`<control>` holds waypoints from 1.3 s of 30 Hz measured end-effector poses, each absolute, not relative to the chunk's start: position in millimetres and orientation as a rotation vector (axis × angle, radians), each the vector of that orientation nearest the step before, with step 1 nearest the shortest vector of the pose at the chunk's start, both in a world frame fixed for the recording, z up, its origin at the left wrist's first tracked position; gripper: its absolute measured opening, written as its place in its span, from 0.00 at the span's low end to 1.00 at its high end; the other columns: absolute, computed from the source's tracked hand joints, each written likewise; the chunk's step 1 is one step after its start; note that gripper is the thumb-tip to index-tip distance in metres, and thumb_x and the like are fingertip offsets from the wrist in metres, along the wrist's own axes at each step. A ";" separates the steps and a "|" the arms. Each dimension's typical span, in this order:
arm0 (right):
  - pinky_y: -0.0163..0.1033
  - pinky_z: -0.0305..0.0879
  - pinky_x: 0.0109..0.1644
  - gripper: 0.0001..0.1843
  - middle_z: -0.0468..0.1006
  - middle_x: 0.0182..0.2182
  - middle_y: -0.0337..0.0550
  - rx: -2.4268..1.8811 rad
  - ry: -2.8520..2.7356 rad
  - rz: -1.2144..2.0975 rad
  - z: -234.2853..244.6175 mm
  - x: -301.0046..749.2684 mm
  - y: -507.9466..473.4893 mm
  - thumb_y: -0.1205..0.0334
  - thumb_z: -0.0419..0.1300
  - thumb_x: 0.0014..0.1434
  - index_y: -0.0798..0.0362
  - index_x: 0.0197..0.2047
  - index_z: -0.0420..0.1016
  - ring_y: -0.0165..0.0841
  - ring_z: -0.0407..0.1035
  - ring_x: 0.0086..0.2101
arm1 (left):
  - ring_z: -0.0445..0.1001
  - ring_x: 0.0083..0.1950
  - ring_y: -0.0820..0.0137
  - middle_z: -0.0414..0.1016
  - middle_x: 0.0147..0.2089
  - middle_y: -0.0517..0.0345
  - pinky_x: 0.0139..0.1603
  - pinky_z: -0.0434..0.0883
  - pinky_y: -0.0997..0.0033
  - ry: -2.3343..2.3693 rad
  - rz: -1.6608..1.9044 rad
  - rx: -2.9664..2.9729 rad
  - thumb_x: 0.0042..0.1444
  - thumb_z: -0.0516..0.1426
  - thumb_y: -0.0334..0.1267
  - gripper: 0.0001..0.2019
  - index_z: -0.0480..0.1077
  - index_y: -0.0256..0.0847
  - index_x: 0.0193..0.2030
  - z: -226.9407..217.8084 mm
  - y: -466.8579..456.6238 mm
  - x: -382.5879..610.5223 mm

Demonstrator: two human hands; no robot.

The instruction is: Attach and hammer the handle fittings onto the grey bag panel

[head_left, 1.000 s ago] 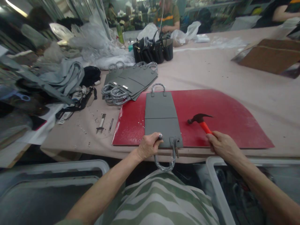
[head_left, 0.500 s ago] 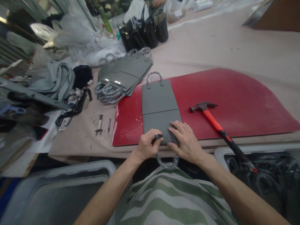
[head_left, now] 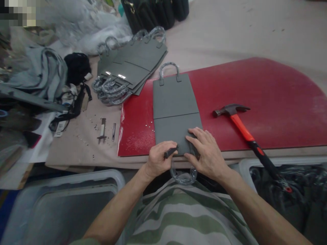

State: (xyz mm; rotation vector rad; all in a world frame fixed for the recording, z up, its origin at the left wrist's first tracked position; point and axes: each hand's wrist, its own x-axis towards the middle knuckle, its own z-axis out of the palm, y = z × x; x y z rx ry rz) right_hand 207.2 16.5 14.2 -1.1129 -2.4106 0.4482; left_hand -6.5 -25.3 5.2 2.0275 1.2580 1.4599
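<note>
In the head view, the person's left hand (head_left: 159,159) grips a short dark rod (head_left: 170,152); the right hand (head_left: 208,153), unclenched, rests on the grey handled bag panel (head_left: 176,98), which lies on the red board (head_left: 276,105) beside the claw hammer (head_left: 242,127).

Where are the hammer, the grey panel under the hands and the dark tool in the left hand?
Hammer (head_left: 246,133): head camera's view, on its orange handle section.
Grey panel (head_left: 175,100): head camera's view, on its far half.
Dark tool (head_left: 170,152): head camera's view, on its visible shaft.
</note>
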 end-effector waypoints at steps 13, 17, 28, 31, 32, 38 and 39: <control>0.66 0.50 0.70 0.23 0.65 0.65 0.60 -1.095 -2.367 0.486 11.7 206.9 16.0 0.56 0.63 0.59 0.55 0.55 0.65 0.54 0.56 0.66 | 0.81 0.45 0.68 0.82 0.42 0.52 0.50 0.79 0.69 1.389 1.421 1.788 0.62 0.61 0.29 0.04 0.74 0.38 0.44 10.6 -25.1 -4.3; 0.67 0.52 0.69 0.24 0.67 0.64 0.59 -1.016 -2.240 0.608 13.5 212.2 17.5 0.57 0.63 0.60 0.53 0.57 0.65 0.52 0.59 0.65 | 0.81 0.45 0.66 0.81 0.43 0.52 0.51 0.79 0.66 1.392 1.427 1.677 0.63 0.61 0.32 0.04 0.74 0.38 0.44 4.1 -24.6 -5.7; 0.41 0.74 0.37 0.18 0.80 0.37 0.47 -1.611 -0.876 1.204 10.0 222.2 -61.4 0.46 0.65 0.59 0.53 0.41 0.76 0.36 0.74 0.34 | 0.82 0.43 0.67 0.81 0.42 0.52 0.47 0.80 0.70 1.407 1.425 1.419 0.62 0.62 0.36 0.05 0.75 0.37 0.43 6.6 -20.4 -9.4; 0.40 0.75 0.35 0.22 0.81 0.37 0.49 -1.405 -0.481 1.718 2.3 212.7 -61.0 0.47 0.71 0.50 0.55 0.40 0.77 0.38 0.76 0.35 | 0.82 0.41 0.68 0.82 0.41 0.54 0.43 0.80 0.73 1.395 1.430 1.347 0.62 0.62 0.37 0.06 0.75 0.37 0.43 9.3 -18.1 -8.9; 0.40 0.75 0.36 0.22 0.81 0.37 0.49 -1.308 -0.375 1.856 0.7 209.2 -58.4 0.49 0.73 0.49 0.55 0.41 0.77 0.37 0.76 0.35 | 0.82 0.41 0.69 0.82 0.40 0.54 0.42 0.80 0.74 1.396 1.434 1.329 0.62 0.62 0.37 0.06 0.75 0.37 0.43 10.4 -17.2 -8.7; 0.32 0.71 0.26 0.17 0.83 0.39 0.46 -1.064 -0.186 2.127 0.2 195.1 -43.8 0.61 0.74 0.51 0.54 0.43 0.78 0.28 0.73 0.24 | 0.82 0.40 0.67 0.82 0.39 0.52 0.42 0.81 0.72 1.427 1.441 1.333 0.60 0.63 0.41 0.09 0.74 0.36 0.41 12.9 -15.0 -7.5; 0.32 0.71 0.26 0.16 0.83 0.38 0.46 -1.066 -0.197 2.129 0.2 194.6 -43.0 0.61 0.73 0.51 0.54 0.42 0.78 0.28 0.73 0.24 | 0.82 0.40 0.67 0.82 0.40 0.52 0.42 0.81 0.72 1.424 1.430 1.348 0.60 0.62 0.40 0.09 0.75 0.36 0.41 12.4 -15.5 -7.5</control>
